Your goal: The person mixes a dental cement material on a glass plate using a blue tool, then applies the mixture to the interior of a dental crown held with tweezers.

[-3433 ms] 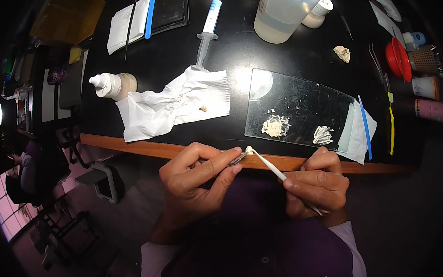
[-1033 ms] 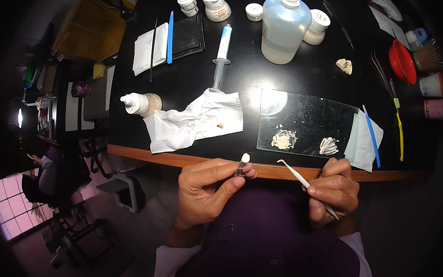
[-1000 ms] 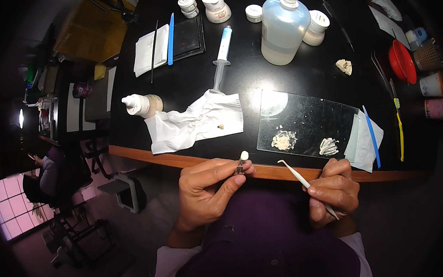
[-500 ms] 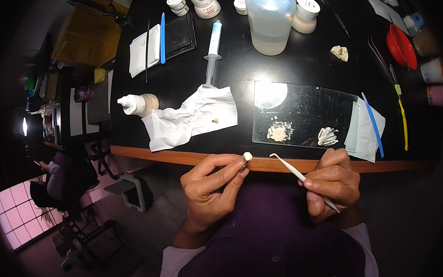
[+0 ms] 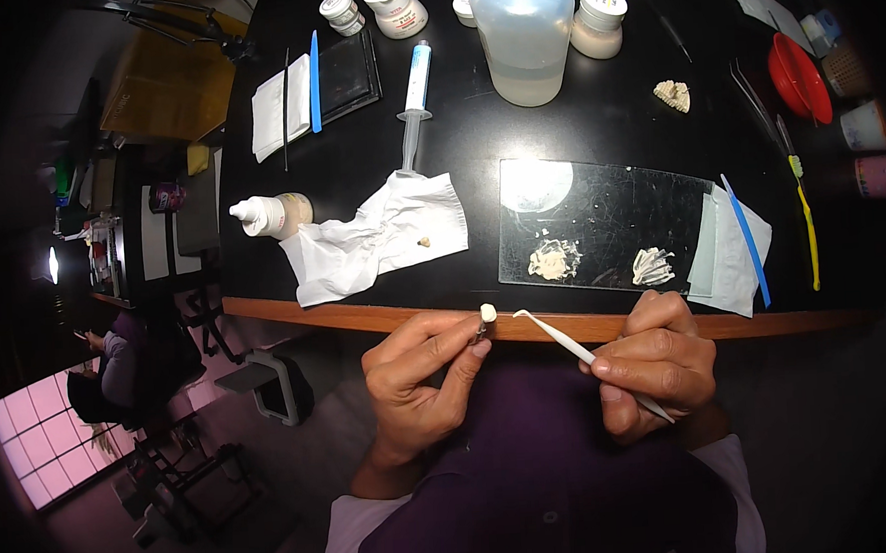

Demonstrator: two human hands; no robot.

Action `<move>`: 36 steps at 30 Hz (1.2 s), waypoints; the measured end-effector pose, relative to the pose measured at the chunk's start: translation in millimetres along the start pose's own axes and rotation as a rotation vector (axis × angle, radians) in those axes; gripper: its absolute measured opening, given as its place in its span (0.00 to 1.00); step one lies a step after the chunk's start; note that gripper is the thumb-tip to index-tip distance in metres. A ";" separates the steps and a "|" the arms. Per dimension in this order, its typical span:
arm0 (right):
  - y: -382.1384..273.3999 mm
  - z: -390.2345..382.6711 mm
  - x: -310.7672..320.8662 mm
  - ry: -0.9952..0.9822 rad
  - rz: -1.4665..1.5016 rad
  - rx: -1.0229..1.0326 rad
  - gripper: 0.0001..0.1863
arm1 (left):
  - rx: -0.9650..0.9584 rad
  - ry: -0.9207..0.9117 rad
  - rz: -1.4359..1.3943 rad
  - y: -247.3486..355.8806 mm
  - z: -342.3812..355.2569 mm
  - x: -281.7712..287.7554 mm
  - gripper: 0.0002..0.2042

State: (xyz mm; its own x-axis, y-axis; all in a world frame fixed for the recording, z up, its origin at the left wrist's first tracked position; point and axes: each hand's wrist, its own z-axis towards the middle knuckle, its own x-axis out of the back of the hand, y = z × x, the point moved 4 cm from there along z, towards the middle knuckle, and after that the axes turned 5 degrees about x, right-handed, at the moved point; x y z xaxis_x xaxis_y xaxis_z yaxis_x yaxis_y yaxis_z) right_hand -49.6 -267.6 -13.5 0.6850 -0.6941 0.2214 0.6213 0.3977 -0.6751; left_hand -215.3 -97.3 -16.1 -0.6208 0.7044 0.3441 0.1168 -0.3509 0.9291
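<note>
Tooth-shaped white piece [image 5: 487, 313] sits pinched at the tips of the left hand [image 5: 414, 383], thumb & forefinger pressed together on a small stem under it, held just off the wooden edge of the black surface [image 5: 595, 118]. Right hand [image 5: 653, 361] grips a thin white spatula-type instrument [image 5: 577, 348], fingers closed around the handle pen-style. Its long axis runs up-left from the right hand, and the curved tip ends just beside the white piece, to its right, not quite touching. So the right hand carries the tool and the left carries the piece. Beyond, on the surface: glass mixing slab [image 5: 601, 223] w/ 2 paste dabs, crumpled tissue [image 5: 376, 240], syringe [image 5: 415, 93], big clear bottle [image 5: 526, 37].
</note>
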 end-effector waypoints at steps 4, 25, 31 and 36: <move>0.6 1.2 -4.3 0.014 0.009 0.000 0.06 | 0.093 -0.038 -0.101 -3.4 -0.9 1.4 0.10; 1.4 0.6 -15.6 -0.028 -0.013 0.021 0.08 | 0.109 -0.084 -0.121 -4.2 1.6 2.6 0.09; 1.3 0.1 -16.0 -0.044 -0.019 0.022 0.08 | 0.125 -0.047 -0.106 -3.0 2.6 1.9 0.09; 0.7 0.0 -14.8 -0.064 -0.020 0.019 0.08 | 0.131 -0.041 -0.114 -1.9 3.3 1.5 0.09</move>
State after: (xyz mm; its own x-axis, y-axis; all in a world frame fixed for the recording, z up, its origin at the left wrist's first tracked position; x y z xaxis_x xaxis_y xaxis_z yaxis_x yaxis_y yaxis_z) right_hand -59.2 -257.0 -17.2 0.6948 -0.6624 0.2801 0.6419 0.3955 -0.6570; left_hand -213.9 -93.5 -16.8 -0.6038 0.7607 0.2382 0.1492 -0.1857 0.9712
